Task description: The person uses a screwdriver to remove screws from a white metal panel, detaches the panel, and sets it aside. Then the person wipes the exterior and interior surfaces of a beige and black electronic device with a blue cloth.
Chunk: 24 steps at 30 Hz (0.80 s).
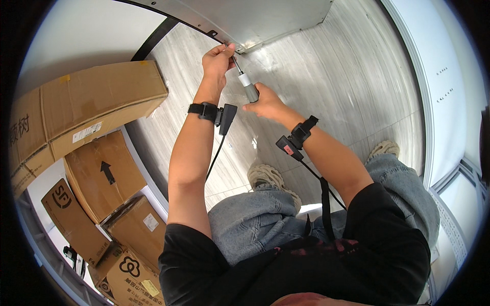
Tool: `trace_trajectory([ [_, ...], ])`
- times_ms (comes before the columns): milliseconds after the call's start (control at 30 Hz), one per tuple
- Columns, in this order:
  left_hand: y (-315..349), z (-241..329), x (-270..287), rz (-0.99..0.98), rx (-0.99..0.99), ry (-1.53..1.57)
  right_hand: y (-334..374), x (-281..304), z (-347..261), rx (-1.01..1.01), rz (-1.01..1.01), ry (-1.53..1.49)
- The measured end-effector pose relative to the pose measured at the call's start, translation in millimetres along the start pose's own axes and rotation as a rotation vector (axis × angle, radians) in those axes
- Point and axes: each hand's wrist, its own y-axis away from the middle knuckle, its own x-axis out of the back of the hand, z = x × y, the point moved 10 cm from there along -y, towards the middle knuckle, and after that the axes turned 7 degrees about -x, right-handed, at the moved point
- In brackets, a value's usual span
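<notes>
A screwdriver (249,89) with a grey handle, white collar and metal shaft slants up and left toward the lower edge of a grey metal panel (275,23). Around its handle my right hand (268,103) is closed. My left hand (216,62) is closed in a pinch at the panel's edge, beside the upper end of the shaft. The fingers hide the screwdriver's tip and whatever they pinch. Next to them, a small dark fitting (212,33) sits on the panel's edge.
Cardboard boxes (107,171) are stacked at the left, and a long carton (102,102) lies above them, close to my left forearm. A white wall panel (434,76) stands at the right. My shoes (273,181) rest on the pale wood-look floor (347,86).
</notes>
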Motion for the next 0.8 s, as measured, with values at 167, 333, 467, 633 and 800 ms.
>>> trace_trajectory([
  [167, -0.5, -3.0, -6.0, -0.048, 0.013, 0.091, 12.3, -10.6, 6.1, -0.069, -0.278, -0.531],
  [333, 1.5, -0.6, -11.3, -0.049, -0.001, 0.154, 7.3, -2.7, 9.7, 0.031, -0.232, -0.403],
  [467, 2.9, 0.2, -8.8, 0.002, 0.026, 0.045, 12.6, 1.5, 0.3, 0.009, -0.161, -0.146],
  [633, -2.9, -4.7, -9.4, -0.021, 0.031, 0.096, 15.7, -1.3, 7.5, -0.049, -0.202, -0.356],
  [800, 1.6, -0.1, -16.3, -0.039, 0.033, 0.154, 14.8, -4.7, 13.5, -0.077, -0.352, -0.557],
])
